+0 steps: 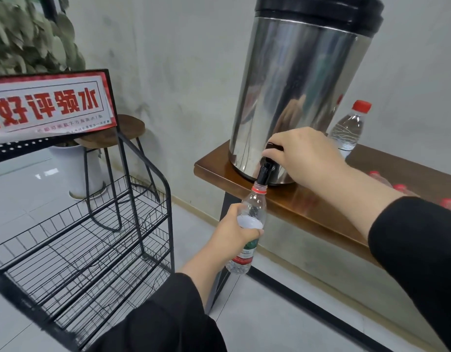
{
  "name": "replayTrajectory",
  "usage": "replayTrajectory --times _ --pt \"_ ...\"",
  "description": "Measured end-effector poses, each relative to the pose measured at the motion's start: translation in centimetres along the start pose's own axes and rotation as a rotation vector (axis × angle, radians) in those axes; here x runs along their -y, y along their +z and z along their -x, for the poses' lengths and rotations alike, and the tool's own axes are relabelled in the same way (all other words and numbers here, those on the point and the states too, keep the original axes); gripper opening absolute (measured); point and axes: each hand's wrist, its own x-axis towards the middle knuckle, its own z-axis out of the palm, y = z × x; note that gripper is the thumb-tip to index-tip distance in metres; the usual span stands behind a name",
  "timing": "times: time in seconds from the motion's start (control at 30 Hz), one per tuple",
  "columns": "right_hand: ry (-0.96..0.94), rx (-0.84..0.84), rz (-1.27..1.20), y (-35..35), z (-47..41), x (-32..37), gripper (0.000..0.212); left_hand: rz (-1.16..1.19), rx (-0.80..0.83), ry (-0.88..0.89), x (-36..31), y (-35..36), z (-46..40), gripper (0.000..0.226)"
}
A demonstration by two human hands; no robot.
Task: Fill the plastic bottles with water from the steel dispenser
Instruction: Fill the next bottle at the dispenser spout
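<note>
Holding the plastic bottle (247, 224) upright below the edge of the worktop (303, 199), the left hand (232, 235) wraps its fingers (253, 233) around the middle of it, so that the open neck stands directly under the black spout (264, 174) of the steel dispenser (293, 97). The right hand (308, 153) rests on the black tap lever (274, 146) with its fingers curled over it, probably to let the water run, though no stream is visible. A capped bottle (350, 128) stands on the worktop just behind the dispenser, which suggests it is already filled, and the wire rack (92, 237) waits at the left.
</note>
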Motion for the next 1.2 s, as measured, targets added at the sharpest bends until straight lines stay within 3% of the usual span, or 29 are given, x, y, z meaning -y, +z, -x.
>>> replayTrajectory --times 0.1,0.2,0.27,0.37,0.47,0.6,0.8,1.2 --pt "-0.146 -0.166 0.136 1.5 1.8 0.2 0.027 0.016 0.000 0.016 -0.1 0.3 0.0 0.064" --pt "-0.154 -0.163 0.141 2.7 3.9 0.7 0.013 0.045 -0.001 0.016 -0.1 0.5 0.0 0.062" --pt "-0.159 -0.099 0.124 3.9 5.3 0.8 0.036 0.054 -0.002 0.014 -0.1 0.6 0.0 0.062" --pt "0.069 -0.046 -0.196 3.4 6.0 0.3 0.060 0.075 0.002 0.019 0.0 0.7 0.0 0.063" --pt "0.239 -0.155 -0.463 4.1 7.2 -1.8 0.048 0.092 -0.005 0.024 0.1 0.8 0.1 0.063" --pt "0.371 -0.035 -0.463 6.9 9.1 -5.7 0.028 0.105 -0.030 0.024 0.5 1.5 -0.1 0.063" --pt "0.539 0.060 -0.387 9.5 10.5 -8.5 0.027 0.126 -0.055 0.031 1.3 2.1 -0.7 0.066" --pt "0.634 0.104 -0.458 10.6 10.0 -9.4 0.028 0.167 -0.078 0.039 3.2 2.4 -1.5 0.065"
